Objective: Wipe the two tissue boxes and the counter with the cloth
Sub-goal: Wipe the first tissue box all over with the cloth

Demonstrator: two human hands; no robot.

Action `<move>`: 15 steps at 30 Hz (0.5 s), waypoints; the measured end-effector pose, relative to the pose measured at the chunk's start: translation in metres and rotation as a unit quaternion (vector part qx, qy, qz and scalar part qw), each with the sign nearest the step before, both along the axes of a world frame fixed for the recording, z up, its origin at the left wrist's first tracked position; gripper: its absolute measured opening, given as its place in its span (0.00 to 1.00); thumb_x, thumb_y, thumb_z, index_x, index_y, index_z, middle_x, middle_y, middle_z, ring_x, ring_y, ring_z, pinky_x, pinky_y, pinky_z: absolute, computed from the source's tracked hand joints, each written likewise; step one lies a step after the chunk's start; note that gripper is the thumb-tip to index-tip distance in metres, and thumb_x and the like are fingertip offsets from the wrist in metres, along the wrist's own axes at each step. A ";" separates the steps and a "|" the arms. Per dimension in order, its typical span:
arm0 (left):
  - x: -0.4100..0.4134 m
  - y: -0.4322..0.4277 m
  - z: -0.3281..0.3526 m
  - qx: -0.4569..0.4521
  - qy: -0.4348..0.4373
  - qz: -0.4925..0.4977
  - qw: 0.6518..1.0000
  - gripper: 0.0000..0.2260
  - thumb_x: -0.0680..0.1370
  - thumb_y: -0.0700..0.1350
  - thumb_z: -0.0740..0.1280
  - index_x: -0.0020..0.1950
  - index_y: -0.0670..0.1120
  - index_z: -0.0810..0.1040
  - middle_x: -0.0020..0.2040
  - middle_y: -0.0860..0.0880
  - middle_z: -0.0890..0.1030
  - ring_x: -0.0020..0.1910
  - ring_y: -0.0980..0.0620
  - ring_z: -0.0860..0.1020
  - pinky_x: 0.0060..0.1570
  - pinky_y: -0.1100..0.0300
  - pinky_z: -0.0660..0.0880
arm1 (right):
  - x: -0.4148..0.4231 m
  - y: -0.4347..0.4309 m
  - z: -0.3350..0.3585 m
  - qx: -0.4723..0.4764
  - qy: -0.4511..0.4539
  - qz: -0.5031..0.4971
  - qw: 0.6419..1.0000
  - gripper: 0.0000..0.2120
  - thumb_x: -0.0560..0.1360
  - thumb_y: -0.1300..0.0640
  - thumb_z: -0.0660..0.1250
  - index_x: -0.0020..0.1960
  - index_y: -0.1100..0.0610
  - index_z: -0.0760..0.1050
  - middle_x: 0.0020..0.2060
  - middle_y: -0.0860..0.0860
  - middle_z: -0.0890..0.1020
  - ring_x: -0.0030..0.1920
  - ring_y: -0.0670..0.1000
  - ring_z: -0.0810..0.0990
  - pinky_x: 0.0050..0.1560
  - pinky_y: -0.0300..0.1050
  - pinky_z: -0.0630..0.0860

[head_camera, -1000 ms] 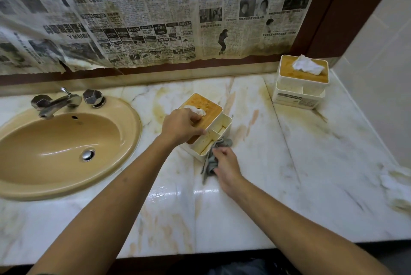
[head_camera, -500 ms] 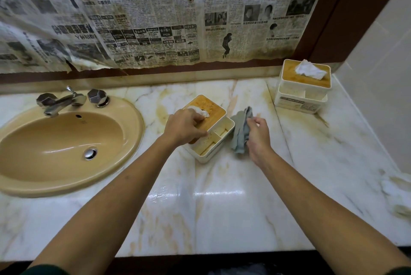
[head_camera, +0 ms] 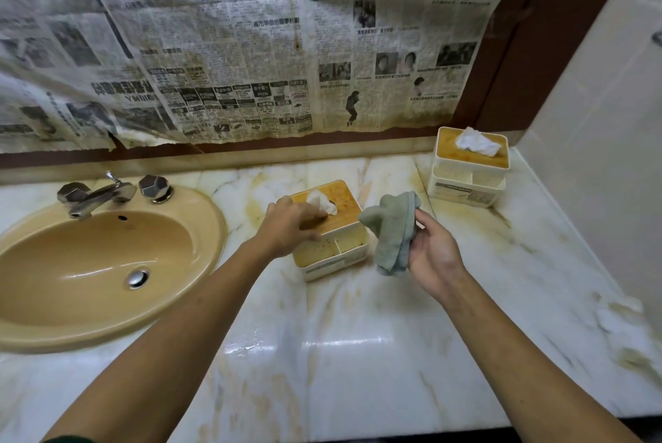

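The right grip (head_camera: 435, 256) is curling its fingers round the bunched cloth (head_camera: 392, 231), holding it just beside the near tissue box (head_camera: 340, 265) on the surface (head_camera: 358, 353). The left grip (head_camera: 290, 227) is lying with fingers extended on that box's lid, steadying it and clasping nothing. The step in hand is probably wiping this box; the next move is calling for bringing the cloth onto the lid or wall. Showing: two boxes, the far tissue box (head_camera: 469, 188) standing well apart at the back; one cloth; one sink (head_camera: 89, 263).
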State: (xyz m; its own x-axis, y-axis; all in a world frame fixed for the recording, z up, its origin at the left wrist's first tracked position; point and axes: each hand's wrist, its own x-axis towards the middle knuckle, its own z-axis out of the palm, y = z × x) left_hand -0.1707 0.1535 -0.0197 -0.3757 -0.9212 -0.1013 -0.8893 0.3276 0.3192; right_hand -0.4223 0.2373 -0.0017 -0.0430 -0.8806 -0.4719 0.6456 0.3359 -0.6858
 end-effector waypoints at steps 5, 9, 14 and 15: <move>-0.002 0.011 0.003 -0.020 -0.013 -0.014 1.000 0.18 0.77 0.57 0.68 0.68 0.61 0.76 0.65 0.60 0.76 0.56 0.50 0.65 0.53 0.51 0.61 | 0.000 -0.004 0.019 -0.033 -0.016 0.040 0.999 0.17 0.83 0.53 0.54 0.58 0.59 0.78 0.47 0.57 0.85 0.47 0.53 0.84 0.50 0.50 0.76; -0.013 0.024 0.020 -0.064 0.120 0.077 0.988 0.12 0.79 0.62 0.63 0.54 0.61 0.82 0.55 0.57 0.77 0.58 0.52 0.67 0.56 0.50 0.60 | 0.001 -0.006 0.028 -0.056 -0.050 0.067 0.995 0.18 0.82 0.53 0.53 0.56 0.60 0.79 0.46 0.58 0.85 0.45 0.53 0.85 0.49 0.51 0.77; -0.030 0.043 0.052 0.177 0.420 0.058 0.888 0.14 0.78 0.64 0.61 0.51 0.61 0.84 0.48 0.63 0.83 0.50 0.65 0.78 0.53 0.70 0.72 | 0.014 -0.013 0.048 -0.100 -0.077 0.118 0.985 0.22 0.81 0.52 0.51 0.64 0.64 0.76 0.54 0.62 0.84 0.53 0.57 0.84 0.59 0.54 0.76; -0.030 0.044 0.056 0.196 0.436 0.047 0.877 0.15 0.78 0.63 0.62 0.52 0.58 0.84 0.48 0.63 0.83 0.47 0.65 0.79 0.48 0.72 0.72 | 0.017 -0.015 0.053 -0.107 -0.075 0.131 0.983 0.23 0.81 0.52 0.51 0.65 0.64 0.75 0.55 0.63 0.83 0.54 0.58 0.83 0.60 0.55 0.76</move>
State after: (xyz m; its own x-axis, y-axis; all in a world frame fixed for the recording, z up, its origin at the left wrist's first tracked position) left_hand -0.2012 0.1970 0.0361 -0.3924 -0.9108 -0.1287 -0.2681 -0.0206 0.9632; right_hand -0.4058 0.2219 0.0510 0.2542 -0.9319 -0.2588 0.6561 0.3628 -0.6617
